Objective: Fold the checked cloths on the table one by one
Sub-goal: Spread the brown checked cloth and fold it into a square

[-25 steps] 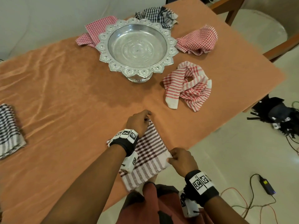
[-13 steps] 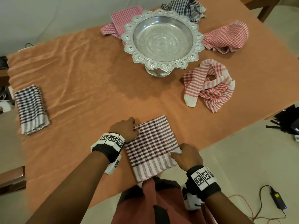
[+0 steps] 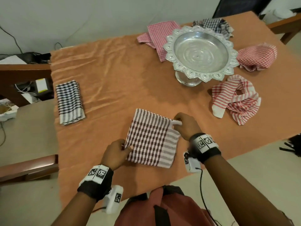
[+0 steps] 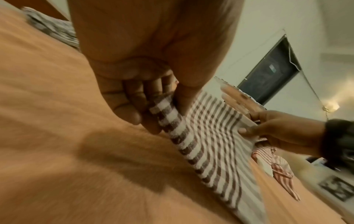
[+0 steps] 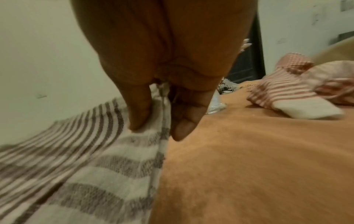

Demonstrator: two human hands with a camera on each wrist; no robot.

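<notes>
A folded brown-and-white checked cloth point(image 3: 151, 139) hangs just above the orange table point(image 3: 114, 75), held by both hands. My left hand point(image 3: 125, 148) pinches its left edge between thumb and curled fingers point(image 4: 134, 97). My right hand point(image 3: 176, 123) pinches the far right corner, thumb point(image 5: 139, 109) on top of the striped border point(image 5: 114, 151). A folded black-and-white checked cloth point(image 3: 69, 101) lies at the table's left edge. A crumpled red-striped cloth point(image 3: 236, 101) lies to the right. Two red checked cloths point(image 3: 156, 35) point(image 3: 257, 57) and a dark checked one point(image 3: 211, 24) lie round the tray.
A silver pedestal tray point(image 3: 202, 51) with a scalloped rim stands at the back right. Wooden chairs point(image 3: 24, 70) stand to the left and at the far right. Cables and a dark bag point(image 3: 293, 145) lie on the floor. A reddish bag point(image 3: 162, 207) sits below the table's near edge.
The brown checked cloth has moved left and away from the near edge and been turned. My left hand went from pressing its far corner to pinching its left edge; the right hand now pinches the far corner.
</notes>
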